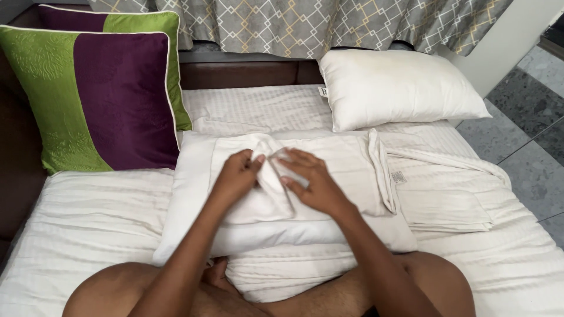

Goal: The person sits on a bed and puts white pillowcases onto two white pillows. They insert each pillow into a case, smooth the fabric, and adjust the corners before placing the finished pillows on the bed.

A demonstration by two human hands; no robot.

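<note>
I sit on a bed with a white pillow (194, 194) lying across my lap area. A white pillowcase (346, 164) is spread on top of it. My left hand (235, 176) pinches a bunched fold of the pillowcase near its middle. My right hand (311, 179) grips the same raised fold from the right, fingers curled around the cloth. The two hands nearly touch.
A second white pillow (393, 88) leans at the headboard, right. Two green-and-purple cushions (100, 100) stand at the left. A folded white sheet (446, 205) lies to the right. Grey tiled floor (529, 135) is beyond the bed's right edge. A patterned curtain (294, 23) hangs behind.
</note>
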